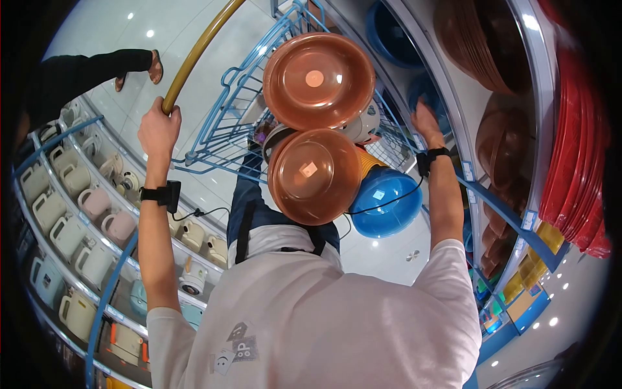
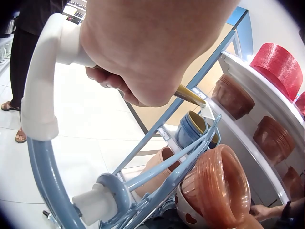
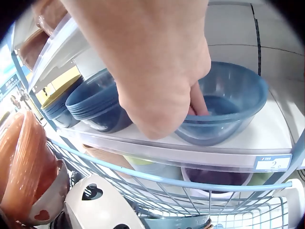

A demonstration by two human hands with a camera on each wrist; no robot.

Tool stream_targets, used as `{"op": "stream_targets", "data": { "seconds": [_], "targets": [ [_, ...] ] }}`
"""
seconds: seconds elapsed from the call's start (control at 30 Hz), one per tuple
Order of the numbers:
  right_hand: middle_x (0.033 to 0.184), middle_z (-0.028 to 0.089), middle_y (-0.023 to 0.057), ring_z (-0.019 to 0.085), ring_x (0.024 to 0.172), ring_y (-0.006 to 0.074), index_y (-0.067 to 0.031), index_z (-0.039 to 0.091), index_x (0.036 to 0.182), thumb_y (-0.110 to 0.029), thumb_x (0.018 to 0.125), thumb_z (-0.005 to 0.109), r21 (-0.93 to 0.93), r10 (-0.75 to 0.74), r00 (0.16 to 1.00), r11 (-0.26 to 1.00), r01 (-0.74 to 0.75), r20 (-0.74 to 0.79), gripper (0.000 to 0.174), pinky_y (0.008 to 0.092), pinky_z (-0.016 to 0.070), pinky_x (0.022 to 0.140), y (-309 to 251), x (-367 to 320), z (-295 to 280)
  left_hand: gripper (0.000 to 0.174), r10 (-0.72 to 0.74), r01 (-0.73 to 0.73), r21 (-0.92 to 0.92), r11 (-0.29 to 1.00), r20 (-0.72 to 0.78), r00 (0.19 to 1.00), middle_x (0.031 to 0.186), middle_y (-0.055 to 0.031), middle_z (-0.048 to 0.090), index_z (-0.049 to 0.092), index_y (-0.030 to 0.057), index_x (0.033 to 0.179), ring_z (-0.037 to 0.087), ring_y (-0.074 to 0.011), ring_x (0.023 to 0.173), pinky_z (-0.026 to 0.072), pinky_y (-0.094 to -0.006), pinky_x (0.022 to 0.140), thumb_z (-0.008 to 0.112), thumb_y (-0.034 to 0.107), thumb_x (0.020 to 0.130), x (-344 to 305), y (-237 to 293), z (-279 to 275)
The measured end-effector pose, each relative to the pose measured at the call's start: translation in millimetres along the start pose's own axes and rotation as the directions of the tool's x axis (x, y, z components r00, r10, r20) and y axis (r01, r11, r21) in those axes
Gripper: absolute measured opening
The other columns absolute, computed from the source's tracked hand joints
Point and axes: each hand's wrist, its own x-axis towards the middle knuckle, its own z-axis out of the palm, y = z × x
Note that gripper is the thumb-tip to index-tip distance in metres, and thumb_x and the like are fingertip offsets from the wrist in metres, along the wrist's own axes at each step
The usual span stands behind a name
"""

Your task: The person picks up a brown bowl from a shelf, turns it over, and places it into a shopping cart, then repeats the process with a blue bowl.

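My left hand (image 1: 160, 131) grips the yellow handle bar (image 1: 202, 52) of a blue wire shopping cart (image 1: 243, 81). My right hand (image 1: 426, 123) reaches to the shelf on the right, at a blue plastic basin (image 3: 240, 93). In the right wrist view its fingers hook over the basin's near rim, with fingertips inside; the thumb is hidden behind the hand. The basin sits upright on the white shelf. Two brown basins (image 1: 317, 84), each with a label inside, stand in the cart in front of me, with another blue basin (image 1: 387, 206) beside them.
More stacked blue basins (image 3: 97, 105) stand left of the held one. Brown basins (image 1: 483, 42) and red basins (image 1: 573, 152) fill other shelves. On the left are shelves of kettles (image 1: 74, 236). A person's legs (image 1: 97, 71) show beyond the cart. A white patterned container (image 3: 97, 202) lies in the cart.
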Motion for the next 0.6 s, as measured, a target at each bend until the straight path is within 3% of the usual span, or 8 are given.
{"op": "stream_targets", "data": {
  "seconds": [0.07, 0.17, 0.33, 0.6],
  "targets": [
    [0.116, 0.065, 0.0340, 0.064, 0.111, 0.0483, 0.0027, 0.047, 0.133, -0.011, 0.088, 0.063, -0.010, -0.019, 1.000, 1.000, 0.019, -0.001, 0.049, 0.0518, 0.0520, 0.098, -2.8, -0.4, -4.2, 0.024, 0.012, -0.013, -0.007, 1.000, -0.013, 1.000, 0.080, -0.0202, 0.071, 0.066, 0.0100, 0.095, 0.068, -0.0443, 0.080, 0.0545, -0.0512, 0.070, 0.065, 0.033, 0.087, -0.3, -1.9, 1.1],
    [0.128, 0.059, 0.0358, 0.058, 0.122, 0.0481, 0.0058, 0.042, 0.143, -0.010, 0.089, 0.058, 0.022, 0.048, 0.997, 0.999, -0.049, 0.068, 0.059, 0.0498, 0.0466, 0.107, -8.6, -1.8, -15.5, 0.024, 0.012, -0.012, -0.011, 1.000, -0.010, 1.000, 0.079, -0.0204, 0.070, 0.066, 0.0100, 0.095, 0.068, -0.0443, 0.079, 0.0543, -0.0511, 0.069, 0.065, 0.033, 0.087, 0.1, -2.6, 1.6],
    [0.116, 0.063, 0.0375, 0.065, 0.110, 0.0481, 0.0070, 0.045, 0.138, -0.009, 0.089, 0.059, 0.038, 0.031, 1.000, 0.999, -0.031, -0.001, 0.054, 0.0502, 0.0527, 0.098, -0.5, 1.3, -11.5, 0.024, 0.020, -0.021, -0.017, 1.000, -0.011, 1.000, 0.079, -0.0204, 0.070, 0.066, 0.0101, 0.096, 0.068, -0.0443, 0.079, 0.0546, -0.0510, 0.069, 0.065, 0.033, 0.087, 1.3, -3.8, 3.5],
    [0.112, 0.063, 0.0398, 0.065, 0.106, 0.0507, 0.0083, 0.045, 0.136, -0.009, 0.088, 0.058, 0.080, -0.051, 0.998, 0.995, 0.053, -0.035, 0.053, 0.0511, 0.0535, 0.095, 11.0, -0.4, -12.3, 0.024, 0.026, -0.027, -0.021, 0.999, -0.019, 0.999, 0.079, -0.0203, 0.070, 0.066, 0.0101, 0.096, 0.069, -0.0441, 0.079, 0.0546, -0.0512, 0.070, 0.065, 0.032, 0.087, 0.9, -4.6, 3.0]
  ]
}}
